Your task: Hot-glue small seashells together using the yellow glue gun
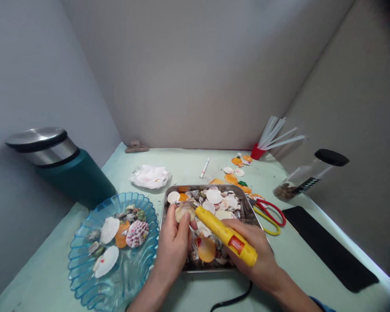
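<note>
A pale shell (184, 212) is pinched in the left hand (173, 247) over the metal tray (164, 208); a yellow glue gun (225, 236) is gripped in the right hand (256, 255), its nozzle touching the shell.

pale green table (188, 167), steel tray (247, 204), blue dish (81, 260), scissors (269, 212)

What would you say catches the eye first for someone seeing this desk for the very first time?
Most likely the yellow glue gun in the right hand, its nozzle at a pale shell that the left hand holds in its fingers over the metal tray heaped with shells. Left of the tray, a ruffled blue glass dish holds a few larger shells. At the far right, red-handled scissors lie by the tray.
</note>
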The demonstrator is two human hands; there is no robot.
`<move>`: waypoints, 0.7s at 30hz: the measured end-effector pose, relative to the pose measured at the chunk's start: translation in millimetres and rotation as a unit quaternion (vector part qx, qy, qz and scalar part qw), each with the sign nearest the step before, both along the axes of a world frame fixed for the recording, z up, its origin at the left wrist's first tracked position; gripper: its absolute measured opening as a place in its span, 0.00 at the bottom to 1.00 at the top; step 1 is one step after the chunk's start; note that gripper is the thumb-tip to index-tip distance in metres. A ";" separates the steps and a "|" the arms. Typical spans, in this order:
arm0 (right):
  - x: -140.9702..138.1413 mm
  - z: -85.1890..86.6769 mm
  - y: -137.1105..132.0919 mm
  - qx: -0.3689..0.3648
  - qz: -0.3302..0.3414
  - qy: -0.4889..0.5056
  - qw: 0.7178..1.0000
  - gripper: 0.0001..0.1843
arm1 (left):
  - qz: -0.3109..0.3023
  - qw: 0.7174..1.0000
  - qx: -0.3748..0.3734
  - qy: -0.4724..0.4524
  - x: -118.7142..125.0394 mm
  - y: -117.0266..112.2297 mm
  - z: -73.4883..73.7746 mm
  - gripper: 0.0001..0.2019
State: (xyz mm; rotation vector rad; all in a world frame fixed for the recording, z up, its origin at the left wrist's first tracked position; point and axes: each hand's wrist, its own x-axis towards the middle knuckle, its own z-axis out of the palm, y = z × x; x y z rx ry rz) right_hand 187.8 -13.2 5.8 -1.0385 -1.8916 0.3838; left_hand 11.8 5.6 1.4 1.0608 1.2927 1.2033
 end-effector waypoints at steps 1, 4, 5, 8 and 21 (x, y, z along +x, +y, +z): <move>-0.1 0.0 0.1 0.003 -0.001 0.001 1.000 0.07 | 0.001 1.000 0.000 0.003 0.5 -0.1 0.0 0.12; 0.1 -0.9 0.9 0.006 0.001 0.004 1.000 0.08 | 0.007 1.000 0.013 0.020 2.2 -0.8 0.3 0.11; 0.3 -1.4 1.1 0.005 0.003 0.004 1.000 0.08 | 0.006 1.000 0.017 0.025 2.6 -1.0 0.7 0.11; 0.9 -2.9 1.1 0.005 0.007 0.008 1.000 0.09 | -0.014 0.999 0.016 0.031 3.1 -1.4 1.7 0.10; 1.7 -1.7 0.2 -0.005 0.011 0.010 1.000 0.11 | -0.023 0.999 0.001 -0.025 3.7 0.2 -1.4 0.11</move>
